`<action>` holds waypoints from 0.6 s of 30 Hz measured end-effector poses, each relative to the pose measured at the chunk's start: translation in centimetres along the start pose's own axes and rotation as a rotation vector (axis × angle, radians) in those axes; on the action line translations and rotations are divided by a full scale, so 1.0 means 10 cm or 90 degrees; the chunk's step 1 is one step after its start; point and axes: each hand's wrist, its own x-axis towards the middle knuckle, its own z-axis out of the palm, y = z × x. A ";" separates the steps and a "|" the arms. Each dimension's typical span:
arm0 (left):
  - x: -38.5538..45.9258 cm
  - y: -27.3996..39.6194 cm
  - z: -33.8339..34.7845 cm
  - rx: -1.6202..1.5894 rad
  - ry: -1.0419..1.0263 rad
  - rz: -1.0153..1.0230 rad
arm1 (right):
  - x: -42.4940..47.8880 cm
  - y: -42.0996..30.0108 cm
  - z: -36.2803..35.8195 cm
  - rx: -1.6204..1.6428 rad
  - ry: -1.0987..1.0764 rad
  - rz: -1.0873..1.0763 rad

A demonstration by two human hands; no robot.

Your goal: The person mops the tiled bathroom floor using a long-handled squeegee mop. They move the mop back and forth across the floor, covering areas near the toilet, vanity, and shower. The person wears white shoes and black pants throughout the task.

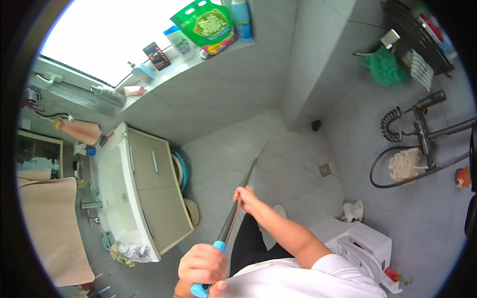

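My left hand [203, 265] is wrapped around the light-blue grip at the near end of a long dark pole [231, 219]. Farther along the shaft, my right hand [246, 199] closes on it with the arm stretched forward. The pole slants away over the grey tiled floor [231, 149]. Its far end narrows to a thin blurred line, so I cannot tell what head it carries. Below my arms show my dark trousers [244, 238] and one pale shoe [280, 211].
A washbasin [115, 193] on a beige cabinet [164, 193] stands left, basins [181, 171] beside it. Bottles and a green bag [208, 28] line the windowsill. At right are a shower fixture [421, 126], a floor drain [325, 170] and a white toilet [367, 242].
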 end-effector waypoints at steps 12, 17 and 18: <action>-0.46 -0.72 -1.26 0.366 0.419 -0.030 | 1.33 1.07 2.08 -0.297 -0.026 0.164; -0.31 -1.05 -1.45 0.351 0.335 -0.021 | 1.86 1.00 2.07 -0.256 0.022 0.148; -0.27 -1.06 -1.42 0.335 0.303 -0.022 | 1.87 1.00 2.02 -0.207 0.026 0.146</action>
